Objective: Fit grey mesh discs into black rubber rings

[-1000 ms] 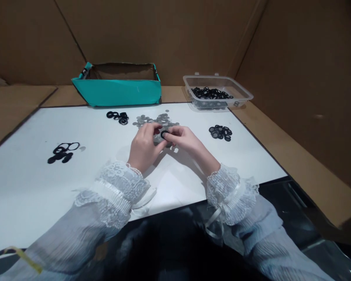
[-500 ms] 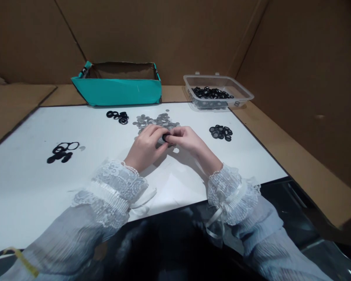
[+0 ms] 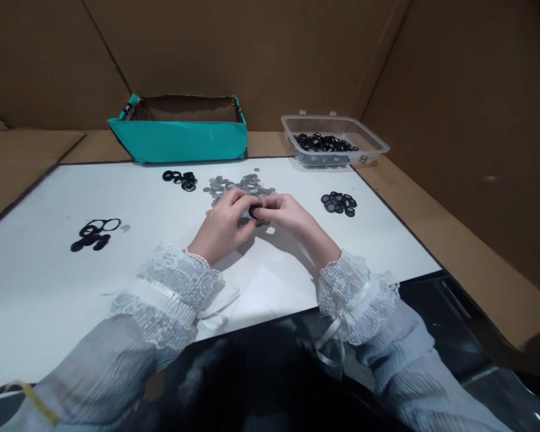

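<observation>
My left hand (image 3: 228,221) and my right hand (image 3: 290,214) meet over the middle of the white board (image 3: 162,210). Between their fingertips is a small black ring (image 3: 253,210), gripped from both sides. Fingers partly cover the ring, so its face cannot be made out. Beneath and behind the hands lies a pile of small grey discs (image 3: 245,183), partly hidden by the fingers.
A teal box (image 3: 184,141) stands at the back left. The clear plastic tub (image 3: 364,144) at the back right holds many black rings. Black ring groups lie at the left (image 3: 90,235), back left (image 3: 188,182) and right (image 3: 339,203). Cardboard walls surround the board.
The whole view has shifted very slightly. Both hands stay together on the black ring, with only a slight change at the left fingers.
</observation>
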### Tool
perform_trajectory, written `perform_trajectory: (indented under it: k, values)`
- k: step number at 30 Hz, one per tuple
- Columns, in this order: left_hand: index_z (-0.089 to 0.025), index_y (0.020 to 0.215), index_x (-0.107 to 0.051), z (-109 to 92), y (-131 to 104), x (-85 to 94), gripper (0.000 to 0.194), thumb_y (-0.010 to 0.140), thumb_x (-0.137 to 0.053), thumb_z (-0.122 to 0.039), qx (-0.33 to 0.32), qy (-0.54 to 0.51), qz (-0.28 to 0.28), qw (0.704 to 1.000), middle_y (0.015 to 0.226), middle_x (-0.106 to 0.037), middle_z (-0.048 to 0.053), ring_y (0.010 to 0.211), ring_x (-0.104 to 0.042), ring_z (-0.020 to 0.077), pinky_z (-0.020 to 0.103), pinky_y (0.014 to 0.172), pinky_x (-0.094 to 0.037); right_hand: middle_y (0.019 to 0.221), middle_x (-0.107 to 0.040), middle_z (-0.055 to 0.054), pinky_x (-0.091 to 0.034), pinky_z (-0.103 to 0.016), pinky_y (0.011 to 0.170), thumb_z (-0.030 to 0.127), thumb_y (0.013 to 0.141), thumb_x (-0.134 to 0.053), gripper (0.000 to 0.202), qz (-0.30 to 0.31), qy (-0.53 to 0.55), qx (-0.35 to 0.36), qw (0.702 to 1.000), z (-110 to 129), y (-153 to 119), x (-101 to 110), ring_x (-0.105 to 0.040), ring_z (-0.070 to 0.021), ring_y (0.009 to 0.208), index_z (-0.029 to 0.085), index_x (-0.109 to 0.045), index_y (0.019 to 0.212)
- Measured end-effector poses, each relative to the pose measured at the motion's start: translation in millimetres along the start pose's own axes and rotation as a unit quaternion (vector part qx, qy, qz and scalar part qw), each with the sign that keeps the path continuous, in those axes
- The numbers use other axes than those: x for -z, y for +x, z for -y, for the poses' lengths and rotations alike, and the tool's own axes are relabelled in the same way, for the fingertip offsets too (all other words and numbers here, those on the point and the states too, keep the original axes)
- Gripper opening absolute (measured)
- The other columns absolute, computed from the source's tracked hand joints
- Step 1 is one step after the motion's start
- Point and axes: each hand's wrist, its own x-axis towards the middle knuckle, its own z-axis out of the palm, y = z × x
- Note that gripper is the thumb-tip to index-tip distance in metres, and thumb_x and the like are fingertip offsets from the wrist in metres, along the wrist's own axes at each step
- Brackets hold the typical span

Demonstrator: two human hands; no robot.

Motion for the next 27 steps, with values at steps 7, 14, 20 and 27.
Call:
perform_trajectory:
  k: [7, 14, 20, 27]
  values:
    - [-0.017, 0.098, -0.055, -2.1, 0.4, -1.1, 0.016, 0.083, -0.057, -0.017, 0.036, 0.017, -0.004, 0.999, 0.098, -0.057, 0.008, 0.094, -0.057, 0.0242, 0.039, 0.081, -0.050, 0.053, -0.053, 0.003, -0.035, -0.023, 0.054, 0.021, 0.068, -0.064, 0.014, 0.003, -0.002, -0.004, 1.000, -2.7, 1.8, -1.0, -0.047, -0.0082, 0.052, 0.016, -0.057, 0.058]
    - [-0.015, 0.104, -0.053, -3.7, 1.2, 0.3, 0.026, 0.080, -0.060, -0.019, 0.036, 0.039, 0.004, 0.999, 0.103, -0.057, 0.011, 0.100, -0.056, 0.0269, 0.041, 0.084, -0.050, 0.052, -0.051, 0.003, -0.035, -0.024, 0.054, 0.023, 0.068, -0.064, 0.016, 0.014, -0.018, 0.000, 1.000, -5.1, 2.8, 0.5, -0.046, -0.0086, 0.053, 0.016, -0.055, 0.056]
    - [-0.018, 0.105, -0.053, -4.7, 1.3, 0.6, 0.024, 0.082, -0.052, -0.011, -0.008, 0.022, 0.037, 0.999, 0.106, -0.057, 0.009, 0.104, -0.053, 0.0251, 0.040, 0.089, -0.048, 0.053, -0.051, 0.003, -0.035, -0.024, 0.053, 0.021, 0.067, -0.063, 0.013, 0.017, -0.014, -0.004, 1.000, -6.1, 3.6, 0.6, -0.047, -0.0092, 0.053, 0.016, -0.055, 0.057]
    - [-0.018, 0.097, -0.054, -4.3, 1.0, -1.0, 0.016, 0.082, -0.054, -0.013, 0.005, 0.039, 0.023, 0.999, 0.098, -0.059, 0.009, 0.097, -0.054, 0.0263, 0.042, 0.084, -0.049, 0.053, -0.051, 0.003, -0.036, -0.024, 0.054, 0.021, 0.068, -0.063, 0.014, 0.018, -0.021, -0.010, 1.000, -5.2, 3.3, 0.5, -0.046, -0.0095, 0.053, 0.017, -0.056, 0.057]
